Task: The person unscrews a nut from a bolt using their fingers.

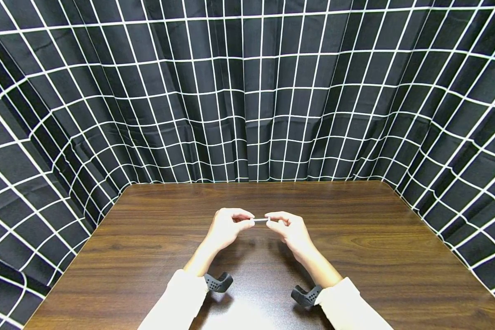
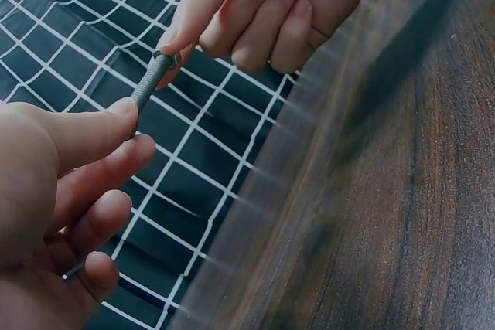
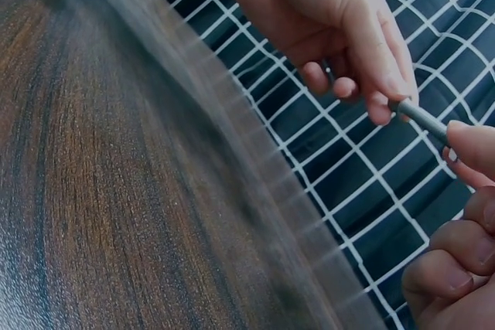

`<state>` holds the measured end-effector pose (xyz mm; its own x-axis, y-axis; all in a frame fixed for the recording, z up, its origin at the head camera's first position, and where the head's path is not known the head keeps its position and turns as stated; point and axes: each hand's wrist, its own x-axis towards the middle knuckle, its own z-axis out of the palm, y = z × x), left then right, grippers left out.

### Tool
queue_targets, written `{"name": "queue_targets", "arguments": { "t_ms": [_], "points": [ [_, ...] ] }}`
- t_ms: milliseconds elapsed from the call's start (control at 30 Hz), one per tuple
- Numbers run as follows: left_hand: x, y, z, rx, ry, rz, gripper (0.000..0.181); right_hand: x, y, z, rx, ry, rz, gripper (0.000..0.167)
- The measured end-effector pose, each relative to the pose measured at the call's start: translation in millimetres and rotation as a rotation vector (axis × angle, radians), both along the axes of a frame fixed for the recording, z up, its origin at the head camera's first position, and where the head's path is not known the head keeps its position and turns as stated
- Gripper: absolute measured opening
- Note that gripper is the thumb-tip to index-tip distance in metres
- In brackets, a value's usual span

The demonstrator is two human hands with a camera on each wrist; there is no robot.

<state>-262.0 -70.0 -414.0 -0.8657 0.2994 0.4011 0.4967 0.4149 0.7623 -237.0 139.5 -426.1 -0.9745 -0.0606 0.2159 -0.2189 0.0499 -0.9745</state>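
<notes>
A slim grey threaded bolt (image 2: 148,84) spans the gap between the two hands, held above the table. My left hand (image 1: 227,228) pinches one end between thumb and index finger, with its other fingers loosely bent below. At the opposite end, the thumb and index finger of my right hand (image 1: 290,230) pinch what looks like a small nut (image 2: 176,59), mostly covered by the fingertips. The right hand's remaining fingers curl into the palm in the left wrist view. In the right wrist view the smooth-looking shaft runs between both sets of fingertips; the left fingers hide its far end.
A brown wood-grain table (image 1: 148,238) lies under both hands. Black curtains (image 1: 255,101) with a white grid surround its back and sides. Dark wrist mounts (image 1: 219,283) sit at the white sleeves (image 1: 177,298). Light glares off the table's near edge.
</notes>
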Motion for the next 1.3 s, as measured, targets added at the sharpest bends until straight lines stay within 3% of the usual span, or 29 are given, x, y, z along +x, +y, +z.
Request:
{"name": "queue_targets", "arguments": {
  "t_ms": [267, 400, 600, 800, 1100, 1300],
  "points": [
    [0.0, -1.0, 0.7, 0.036, -0.041, -0.011, 0.011, 13.7, -2.5, 21.2, 0.085, 0.137, -0.002, 0.026],
    [-0.7, -0.6, 0.1, 0.034, -0.036, -0.004, 0.01, 10.8, -1.0, 16.7, 0.089, 0.154, 0.01, 0.028],
    [-1.2, -0.1, -0.6, 0.014, -0.011, -0.002, 0.014, -0.5, 2.3, 1.0, 0.079, 0.057, 0.013, 0.026],
    [-0.4, 1.0, -0.6, 0.002, 0.011, 0.003, 0.012, 11.0, -1.5, 20.4, 0.068, -0.104, -0.007, 0.027],
    [0.2, 1.2, -0.6, -0.002, 0.014, -0.005, 0.007, 22.9, -6.5, 36.2, 0.077, -0.131, 0.001, 0.028],
    [0.1, 0.7, -0.8, -0.01, 0.014, -0.001, 0.008, 15.0, -2.7, 26.5, 0.027, -0.132, 0.036, 0.025]
  ]
}}
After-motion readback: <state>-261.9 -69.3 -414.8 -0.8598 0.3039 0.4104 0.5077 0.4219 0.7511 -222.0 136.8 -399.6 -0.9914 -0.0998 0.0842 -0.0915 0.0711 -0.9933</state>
